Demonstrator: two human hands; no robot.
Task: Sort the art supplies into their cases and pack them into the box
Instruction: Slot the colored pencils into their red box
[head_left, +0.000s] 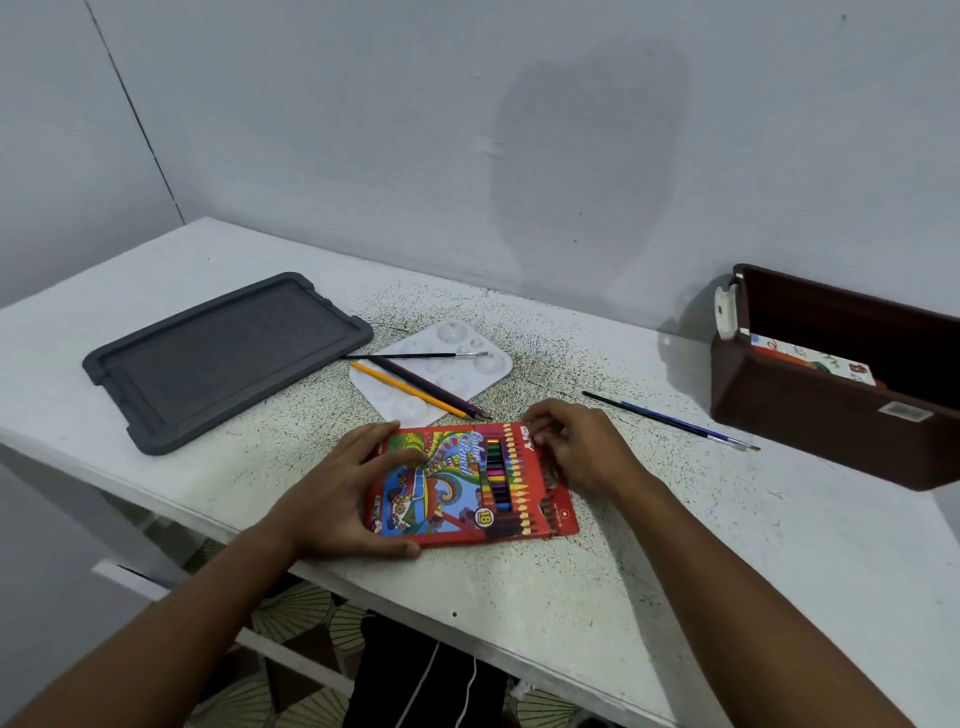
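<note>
Your left hand (340, 488) grips the colour pencil box (470, 483) flat on the counter (727, 545), while your right hand (576, 447) pinches its far-right corner. A palette (488, 371) with two pencils (423, 389) lies just beyond your hands.

Light: even, soft, moderately bright, cool grey cast.
Shadows: large dim head-shaped shadow on the wall (587, 171), upper centre; soft ones beneath the hands.
Glare: none.
Distortion: wide-angle bending at edges.
Focus: slightly soft overall.
</note>
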